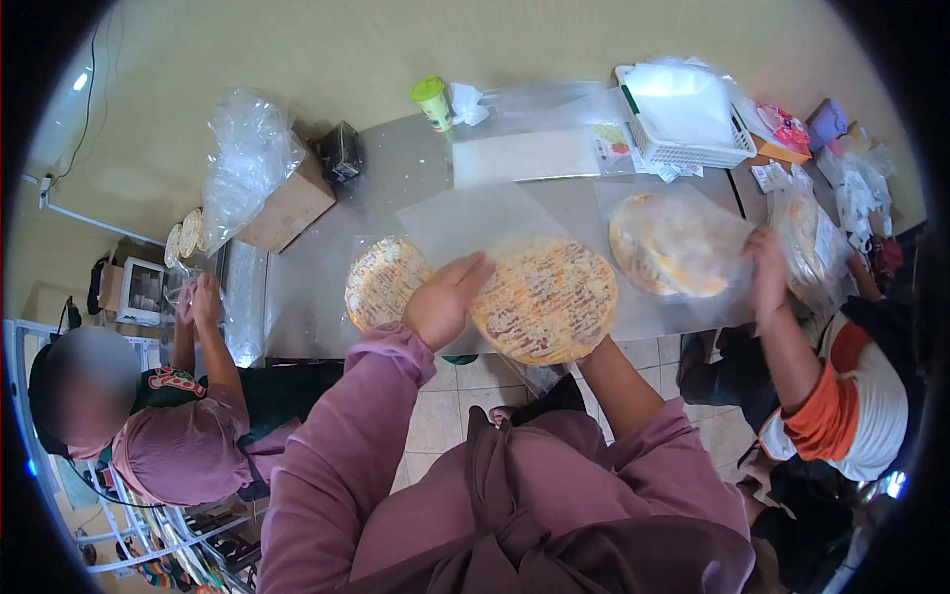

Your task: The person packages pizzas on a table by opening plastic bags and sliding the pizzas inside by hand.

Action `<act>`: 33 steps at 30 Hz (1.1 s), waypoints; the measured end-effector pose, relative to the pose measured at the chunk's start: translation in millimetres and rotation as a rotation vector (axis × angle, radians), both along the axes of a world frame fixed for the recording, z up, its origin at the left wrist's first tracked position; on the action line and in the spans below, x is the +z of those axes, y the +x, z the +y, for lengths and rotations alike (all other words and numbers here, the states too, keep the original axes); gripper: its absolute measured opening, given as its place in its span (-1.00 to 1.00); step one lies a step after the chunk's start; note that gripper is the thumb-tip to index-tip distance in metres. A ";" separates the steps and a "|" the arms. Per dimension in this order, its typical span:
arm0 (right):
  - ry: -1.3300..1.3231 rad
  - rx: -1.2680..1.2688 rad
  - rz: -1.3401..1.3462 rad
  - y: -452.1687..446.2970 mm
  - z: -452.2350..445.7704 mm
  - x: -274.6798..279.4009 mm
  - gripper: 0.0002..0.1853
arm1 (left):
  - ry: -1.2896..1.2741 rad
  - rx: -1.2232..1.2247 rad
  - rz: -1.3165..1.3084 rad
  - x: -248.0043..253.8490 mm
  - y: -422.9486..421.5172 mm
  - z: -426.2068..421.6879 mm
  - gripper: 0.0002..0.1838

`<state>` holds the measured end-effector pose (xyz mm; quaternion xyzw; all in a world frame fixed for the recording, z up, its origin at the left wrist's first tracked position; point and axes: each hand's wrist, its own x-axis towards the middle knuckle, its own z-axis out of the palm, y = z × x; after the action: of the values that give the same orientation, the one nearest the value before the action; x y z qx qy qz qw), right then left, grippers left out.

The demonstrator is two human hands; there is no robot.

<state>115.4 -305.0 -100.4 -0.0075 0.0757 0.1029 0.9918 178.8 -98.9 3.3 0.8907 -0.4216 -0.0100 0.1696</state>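
Observation:
A round flat pizza with drizzled topping is in front of me at the table's near edge. My right hand supports it from below, the fingers hidden underneath. My left hand lies at its left edge with the fingers stretched out. A clear plastic bag spreads behind the pizza; whether the pizza is inside it I cannot tell. To the left, partly behind my left hand, a second pizza lies on the table.
Bagged pizzas lie to the right, near a co-worker's hand. Another co-worker's hands handle plastic at left. A cardboard box, a green cup and a white basket stand on the grey table.

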 end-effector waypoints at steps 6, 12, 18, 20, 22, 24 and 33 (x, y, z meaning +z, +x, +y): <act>0.015 -0.090 0.053 0.6 -7.4 9.4 -0.42 | -0.161 0.265 -0.067 -15.6 -7.2 -3.1 -0.84; 0.001 -0.266 0.098 16.8 0.0 20.7 -0.35 | -0.104 0.366 0.021 -39.7 -16.8 -18.0 -0.89; 0.006 -0.388 0.128 52.1 17.5 20.3 -0.33 | -0.178 0.412 0.288 -33.1 -38.5 -44.0 -0.88; 0.029 -0.405 0.158 55.0 18.2 23.3 -0.33 | -0.186 0.434 0.355 -30.9 -39.6 -45.9 -0.87; -0.073 -0.329 0.085 53.7 12.9 26.2 -0.34 | -0.233 0.443 0.436 -33.2 -37.3 -43.4 -0.86; -0.079 -0.246 0.092 49.1 -1.8 32.9 -0.37 | -0.252 0.433 0.443 -33.1 -35.8 -36.6 -0.86; -0.294 -0.214 0.103 24.3 27.0 4.6 -0.52 | -0.338 0.262 0.435 -16.1 -55.3 -30.1 -0.86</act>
<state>139.7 -278.0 -95.7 -0.1390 0.1412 -0.0151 0.9801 123.4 -129.0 -12.8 0.8737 -0.2526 -0.1084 0.4015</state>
